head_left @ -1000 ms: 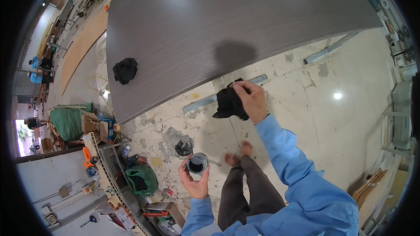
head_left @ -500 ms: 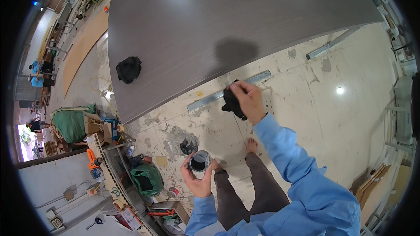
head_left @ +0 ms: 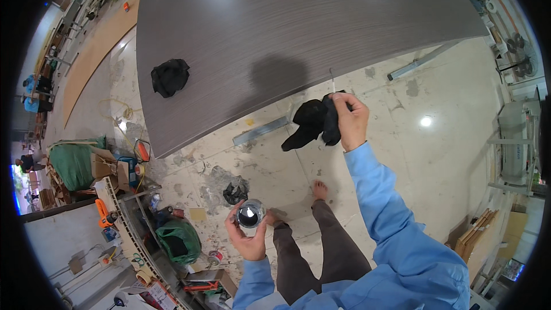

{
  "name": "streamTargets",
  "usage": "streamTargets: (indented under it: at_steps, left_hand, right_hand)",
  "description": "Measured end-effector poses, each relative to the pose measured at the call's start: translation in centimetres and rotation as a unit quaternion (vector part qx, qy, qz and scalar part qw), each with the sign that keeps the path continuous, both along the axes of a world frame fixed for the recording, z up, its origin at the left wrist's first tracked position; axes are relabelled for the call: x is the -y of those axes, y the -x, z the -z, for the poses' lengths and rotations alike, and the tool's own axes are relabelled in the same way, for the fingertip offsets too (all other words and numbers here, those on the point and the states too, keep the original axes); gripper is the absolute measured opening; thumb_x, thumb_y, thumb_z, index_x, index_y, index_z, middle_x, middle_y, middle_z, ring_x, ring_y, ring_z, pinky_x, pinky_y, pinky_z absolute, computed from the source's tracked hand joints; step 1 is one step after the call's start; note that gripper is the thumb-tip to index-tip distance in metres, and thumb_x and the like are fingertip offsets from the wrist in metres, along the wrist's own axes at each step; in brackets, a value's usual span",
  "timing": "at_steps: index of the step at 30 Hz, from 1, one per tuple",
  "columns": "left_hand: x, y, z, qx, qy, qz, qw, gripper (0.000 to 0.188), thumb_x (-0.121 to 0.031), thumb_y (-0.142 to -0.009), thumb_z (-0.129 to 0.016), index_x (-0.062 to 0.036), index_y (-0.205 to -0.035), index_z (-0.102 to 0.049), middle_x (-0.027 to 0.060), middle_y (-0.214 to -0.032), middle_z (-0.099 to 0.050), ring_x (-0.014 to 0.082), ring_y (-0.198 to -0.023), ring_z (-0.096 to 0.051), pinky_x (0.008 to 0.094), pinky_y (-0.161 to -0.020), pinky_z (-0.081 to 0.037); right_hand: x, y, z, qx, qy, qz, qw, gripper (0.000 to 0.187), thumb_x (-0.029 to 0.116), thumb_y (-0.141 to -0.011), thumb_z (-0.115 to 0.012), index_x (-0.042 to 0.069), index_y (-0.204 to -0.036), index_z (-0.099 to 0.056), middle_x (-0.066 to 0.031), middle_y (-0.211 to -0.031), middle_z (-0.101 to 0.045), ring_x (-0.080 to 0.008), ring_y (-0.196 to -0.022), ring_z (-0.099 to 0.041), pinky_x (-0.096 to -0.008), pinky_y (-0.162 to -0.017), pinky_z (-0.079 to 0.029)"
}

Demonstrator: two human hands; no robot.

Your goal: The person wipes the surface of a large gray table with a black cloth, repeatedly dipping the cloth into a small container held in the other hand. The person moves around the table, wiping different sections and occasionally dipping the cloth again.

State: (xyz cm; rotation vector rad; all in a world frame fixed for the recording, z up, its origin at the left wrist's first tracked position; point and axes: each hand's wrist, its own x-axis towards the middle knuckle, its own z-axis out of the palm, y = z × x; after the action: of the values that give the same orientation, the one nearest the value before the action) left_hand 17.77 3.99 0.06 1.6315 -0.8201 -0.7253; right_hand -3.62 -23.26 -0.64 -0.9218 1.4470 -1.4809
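black cloth (head_left: pixel 309 117), right grip (head_left: pixel 351 117); gap to panel edge (head_left: pixel 229 114)

Two hands (head_left: pixel 352 119), one cup (head_left: pixel 250 214), at least two black cloths (head_left: pixel 310 115), one panel (head_left: pixel 229 40), two metal bars (head_left: pixel 261 130), two feet (head_left: pixel 319 190).

cloth (head_left: pixel 308 119): black | panel (head_left: pixel 310 23): grey-brown, fine streaked grain | sleeve (head_left: pixel 376 195): light blue | trousers (head_left: pixel 340 241): dark brown | floor (head_left: pixel 407 161): cream, grey-blotched

On the grey panel (head_left: pixel 298 26) — near its left edge — lies crumpled black cloth (head_left: pixel 170 78).
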Motion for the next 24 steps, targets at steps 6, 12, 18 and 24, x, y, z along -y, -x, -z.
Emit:
streamTargets:
  at_steps: [6,12,18,24]
  left_hand:
    - [-0.7,-1.4,0.5,-0.003,-0.01,0.01,1.0,0.073,-0.002,-0.074,-0.089,-0.0016,-0.136,-0.049,0.0218,-0.141,-0.057,0.0291,-0.13,-0.058,0.0413,-0.113,-0.044]
    - [-1.5,-2.2,0.4,-0.021,-0.001,0.001,1.0,0.073,0.001,-0.074,-0.087,-0.0015,-0.137,-0.049,0.0213,-0.141,-0.057,0.0299,-0.131,-0.057,0.0416,-0.114,-0.043]
    - [-1.7,-2.1,0.3,-0.023,0.0,-0.002,1.0,0.073,0.0,-0.075,-0.086,-0.0008,-0.137,-0.049,0.0211,-0.141,-0.057,0.0299,-0.132,-0.056,0.0416,-0.114,-0.043]
    - [-1.9,-1.9,0.3,-0.001,-0.012,0.001,1.0,0.073,0.0,-0.075,-0.087,-0.0008,-0.137,-0.048,0.0207,-0.141,-0.056,0.0298,-0.132,-0.056,0.0415,-0.114,-0.043]
  right_hand:
    - [-0.6,-0.2,0.4,-0.135,0.01,-0.089,0.987,0.013,0.011,-0.096,-0.074,-0.002,-0.096,-0.077,-0.0013,-0.085,-0.075,-0.0072,-0.081,-0.064,-0.0244,-0.076,-0.051]
    - [0.2,2.8,-0.1,-0.236,0.071,0.03,0.969,0.01,0.008,-0.089,-0.076,-0.001,-0.093,-0.076,-0.0098,-0.087,-0.075,-0.0183,-0.08,-0.07,-0.0303,-0.076,-0.054]
    - [-0.4,2.5,-0.8,-0.315,0.135,-0.045,0.938,0.006,0.006,-0.087,-0.074,0.001,-0.091,-0.074,-0.0145,-0.086,-0.072,-0.0297,-0.078,-0.071,-0.0354,-0.074,-0.054]
    - [-0.7,2.7,-0.9,-0.343,0.147,-0.092,0.923,0.008,0.005,-0.089,-0.074,-0.001,-0.094,-0.073,-0.0126,-0.088,-0.074,-0.0239,-0.082,-0.072,-0.0321,-0.077,-0.054]
